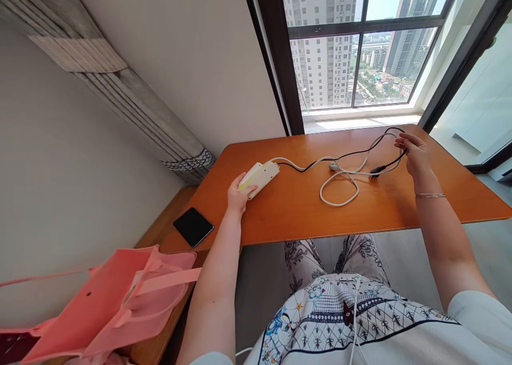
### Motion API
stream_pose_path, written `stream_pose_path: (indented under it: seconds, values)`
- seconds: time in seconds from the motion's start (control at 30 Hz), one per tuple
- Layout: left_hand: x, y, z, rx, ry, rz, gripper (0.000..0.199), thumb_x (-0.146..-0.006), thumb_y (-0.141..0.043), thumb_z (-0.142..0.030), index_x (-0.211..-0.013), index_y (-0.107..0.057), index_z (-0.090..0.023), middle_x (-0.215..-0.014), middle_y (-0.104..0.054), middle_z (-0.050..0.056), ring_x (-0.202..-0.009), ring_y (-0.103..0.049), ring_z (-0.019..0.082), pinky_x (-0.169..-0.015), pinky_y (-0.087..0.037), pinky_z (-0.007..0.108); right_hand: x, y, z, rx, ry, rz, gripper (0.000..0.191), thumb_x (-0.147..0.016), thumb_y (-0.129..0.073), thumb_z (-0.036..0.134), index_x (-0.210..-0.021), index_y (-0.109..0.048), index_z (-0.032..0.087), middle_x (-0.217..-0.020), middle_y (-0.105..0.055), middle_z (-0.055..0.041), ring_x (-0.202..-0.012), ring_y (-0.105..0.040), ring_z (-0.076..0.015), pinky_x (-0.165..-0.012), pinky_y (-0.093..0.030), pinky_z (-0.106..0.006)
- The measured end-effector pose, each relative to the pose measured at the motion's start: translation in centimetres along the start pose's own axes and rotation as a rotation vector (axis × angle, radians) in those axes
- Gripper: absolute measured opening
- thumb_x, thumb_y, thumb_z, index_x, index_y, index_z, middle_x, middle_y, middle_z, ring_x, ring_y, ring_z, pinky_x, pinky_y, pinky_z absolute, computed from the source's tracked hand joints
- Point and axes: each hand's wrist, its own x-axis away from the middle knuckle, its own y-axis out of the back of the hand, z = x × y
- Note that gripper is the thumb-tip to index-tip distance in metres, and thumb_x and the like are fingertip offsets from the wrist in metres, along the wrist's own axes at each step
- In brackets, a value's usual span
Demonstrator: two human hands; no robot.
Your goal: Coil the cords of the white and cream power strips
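My left hand [239,195] is closed around the near end of two pale power strips [264,177], held one against the other over the left part of the table. A white cable [339,204] and a black cable [352,153] run from their far end to the right. At the right, my right hand [416,152] pinches the looped cables between thumb and fingers, slightly above the tabletop. A white plug [333,166] lies mid-table, and a black plug [376,172] is left of my right hand. The undersides of the strips are hidden.
The orange-brown wooden table [288,215] reaches a window [362,45] at the back. A black phone or tablet [193,227] lies by its left edge. A pink bag [120,295] is at lower left, and a grey curtain [132,93] hangs left.
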Motion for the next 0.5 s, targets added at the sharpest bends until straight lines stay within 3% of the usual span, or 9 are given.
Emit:
stream_pose_path:
  seconds: [0.17,0.33,0.5]
  values:
    - [0.4,-1.0,0.7,-0.252,-0.037,0.158,0.076,-0.051,-0.085,-0.027,-0.124,-0.066,-0.017,-0.127,-0.067,0.015,-0.119,-0.064,0.034,-0.107,-0.05,0.051,0.6,0.1,2.2,-0.239,-0.015,-0.031,0.024,-0.076,-0.069,0.021,-0.099,-0.067,0.026,-0.074,-0.068,0.0031,-0.044,-0.042,-0.0067,-0.043,-0.035,-0.021]
    - [0.5,-1.0,0.2,-0.726,-0.187,0.298,0.074,-0.064,-0.078,-0.036,-0.134,-0.062,-0.017,-0.136,-0.061,0.017,-0.132,-0.055,0.036,-0.118,-0.04,0.048,1.0,0.2,4.6,-0.332,0.045,-0.035,0.024,-0.075,-0.064,0.02,-0.098,-0.07,0.025,-0.058,-0.05,0.0057,-0.041,-0.02,-0.0058,-0.039,-0.016,-0.024]
    - [1.5,-2.2,-1.0,-1.063,-0.317,0.328,0.074,-0.076,-0.07,-0.048,-0.143,-0.057,-0.019,-0.154,-0.046,0.018,-0.144,-0.042,0.039,-0.12,-0.034,0.052,2.3,-0.1,5.5,-0.29,0.063,0.077,0.025,-0.073,-0.07,0.03,-0.098,-0.072,0.025,-0.049,-0.033,0.0088,-0.04,-0.015,-0.0067,-0.038,-0.011,-0.025]
